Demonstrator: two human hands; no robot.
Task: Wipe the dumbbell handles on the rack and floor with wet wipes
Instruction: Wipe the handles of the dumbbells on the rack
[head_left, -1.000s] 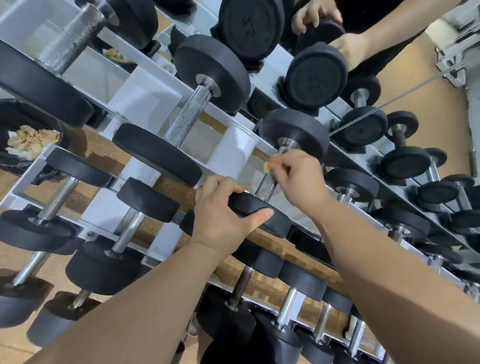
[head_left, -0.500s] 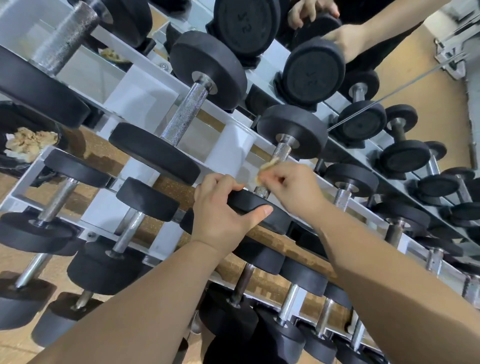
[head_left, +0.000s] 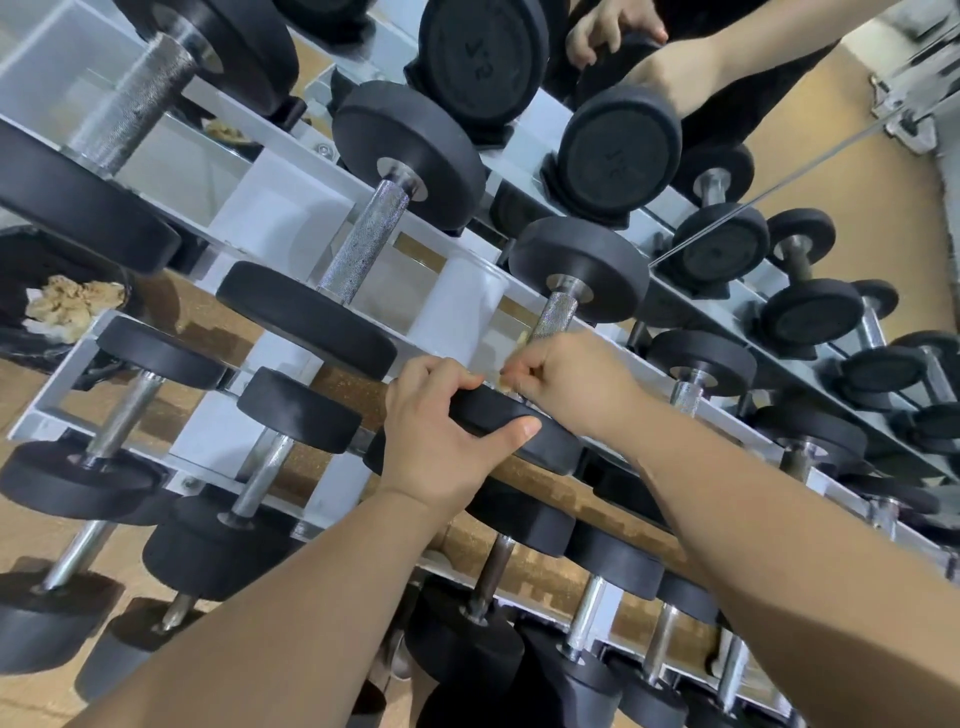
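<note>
A white tiered rack (head_left: 275, 213) carries rows of black dumbbells with knurled steel handles. My left hand (head_left: 441, 441) grips the near head (head_left: 524, 431) of one dumbbell on the middle tier. My right hand (head_left: 571, 384) is curled round the lower end of that dumbbell's handle (head_left: 556, 312), with a yellowish wet wipe (head_left: 511, 376) pinched against the metal. Only a small edge of the wipe shows between my fingers. The dumbbell's far head (head_left: 582, 265) lies beyond my right hand.
A mirror behind the rack reflects my hands (head_left: 639, 52) and the dumbbell heads. A dark bin (head_left: 31, 260) with crumpled used wipes (head_left: 72, 306) sits at the left. More dumbbells (head_left: 249, 535) fill the lower tiers, and smaller ones (head_left: 810, 317) run off to the right.
My right hand has slid down the handle from just under the far head to the end by the near head. The left hand has kept its grip.
</note>
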